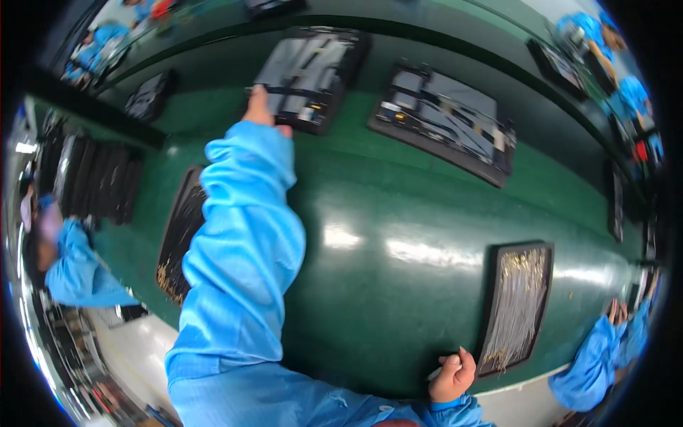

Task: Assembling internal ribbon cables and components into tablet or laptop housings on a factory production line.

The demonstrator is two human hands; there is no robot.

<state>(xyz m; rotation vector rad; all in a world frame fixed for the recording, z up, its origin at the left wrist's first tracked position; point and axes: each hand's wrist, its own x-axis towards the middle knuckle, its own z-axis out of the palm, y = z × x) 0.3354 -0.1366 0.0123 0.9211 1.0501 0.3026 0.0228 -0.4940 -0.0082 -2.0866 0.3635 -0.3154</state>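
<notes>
My left arm, in a blue sleeve, reaches far forward. Its hand (pixel 260 112) is at the near left corner of an opened flat electronic device (pixel 307 71) in a black tray. One finger lies stretched along the corner; the other fingers are mostly hidden, and the hand seems to grip the tray edge. Close to my body, my right hand (pixel 452 378) is closed in a pinch, with a small pale bit showing beside the fingers. Just right of it lies a dark tray (pixel 525 247) of thin grey cables (pixel 517 299) with gold-coloured ends.
A second opened device (pixel 448 114) rests in its black tray to the right. Another tray (pixel 171 226), holding dark cables, is partly behind my left arm. Black trays (pixel 96 178) stand stacked at left. People in blue (pixel 82 267) work around the green table (pixel 384 206).
</notes>
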